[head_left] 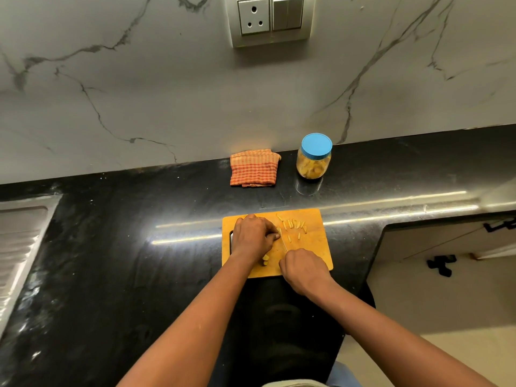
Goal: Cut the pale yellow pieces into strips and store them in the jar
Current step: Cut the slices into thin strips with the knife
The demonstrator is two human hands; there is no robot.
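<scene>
Surface (111, 247) of black polished stone under a marble wall (139, 93). Cutting board (321, 247) lies near the front edge. Left hand (255, 237), fingers curled, pins a pale yellow piece (278, 231); right hand (303, 268) grips the knife (284, 243) just beside it. Cut strips (294, 224) lie right of the blade. Lidded jar (314, 163) stands well behind, beside a folded cloth (254, 169), a stretch of surface between.

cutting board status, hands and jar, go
Left hand holds a yellow piece on the cutting board, right hand grips the knife. Cut strips lie at the board's far side. Jar closed, blue lid on; nothing in the way.
</scene>
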